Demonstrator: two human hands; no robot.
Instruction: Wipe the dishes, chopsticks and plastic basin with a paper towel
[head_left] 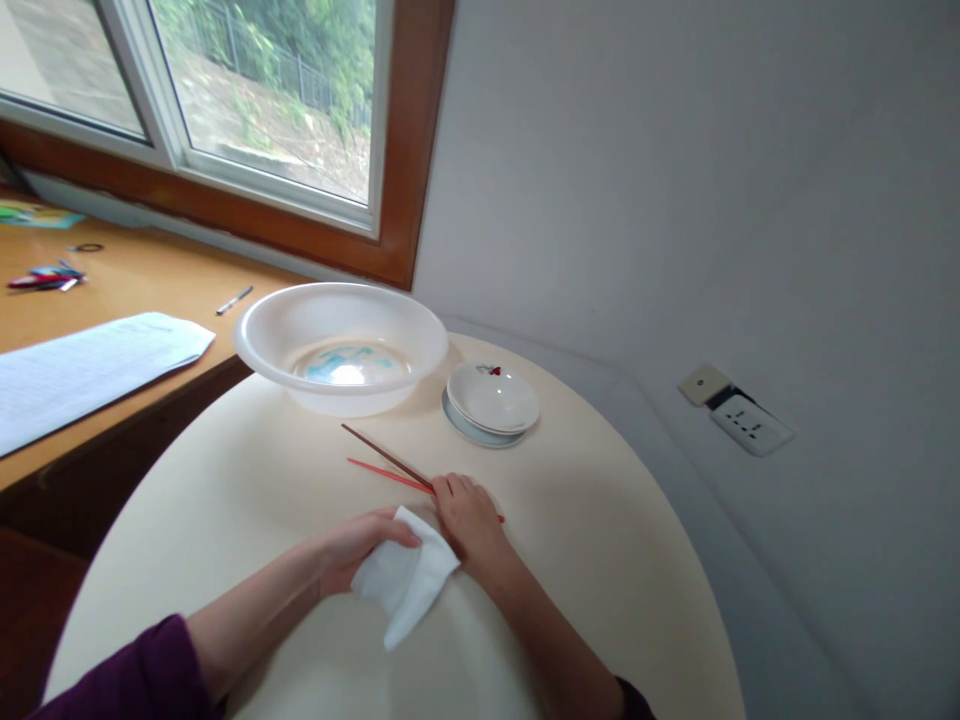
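My left hand (369,545) is closed round a crumpled white cloth or tissue (409,580), which it pinches under the thumb. Beside it, my right hand (469,515) has its fingers curled over a brown chopstick (382,452) that points away to the upper left. A red chopstick (384,471) lies on the table and passes under the right hand, its far end showing past the fingers. The brown one's near end is hidden by the hand and cloth. Just beyond the hands sits a small stack of white dishes (499,400), the top one with a red mark.
A wide translucent plastic basin (255,335) stands at the back of the round cream table (600,540). To the left, a wooden desk (142,265) holds papers (90,360), a pen (235,299) and small tools. A wall with a socket (750,425) borders the right.
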